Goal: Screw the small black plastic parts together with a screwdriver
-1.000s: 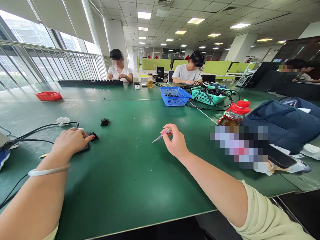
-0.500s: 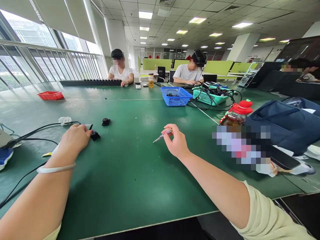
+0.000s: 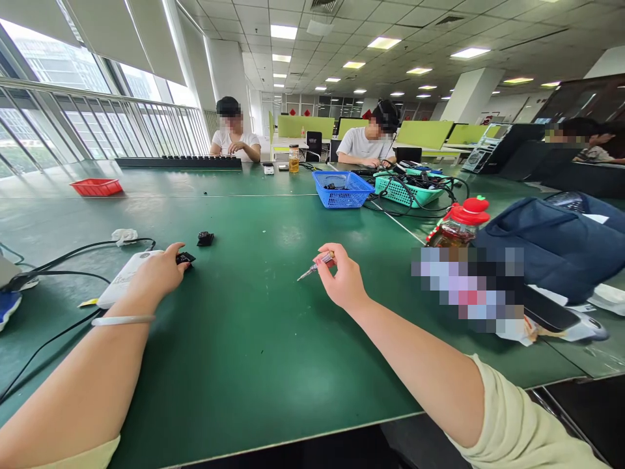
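Observation:
My right hand (image 3: 342, 277) is closed in a pinch round the short handle of a small screwdriver (image 3: 312, 268). The metal shaft slants down to the left, over the green tabletop (image 3: 273, 352). On the left, my left hand (image 3: 161, 270) has its thumb and fingertips around a small black part (image 3: 185, 258); the fingers partly hide it. Another small black part (image 3: 206, 238) rests on the table just beyond. Beneath my left hand and wrist is a white box-shaped device (image 3: 120, 283), partly covered by them.
Black cables (image 3: 73, 254) run along the left side. A red tray (image 3: 96, 187), a blue basket (image 3: 343, 189) and a green basket (image 3: 410, 190) with cables stand farther back. At right are a red-lidded bottle (image 3: 456, 225), a dark blue bag (image 3: 551, 241) and a phone (image 3: 551, 309). Two people sit opposite.
My left hand has shifted right, its fingers now around the nearer black part, and more of the white device shows. My right hand holds the screwdriver nearly still.

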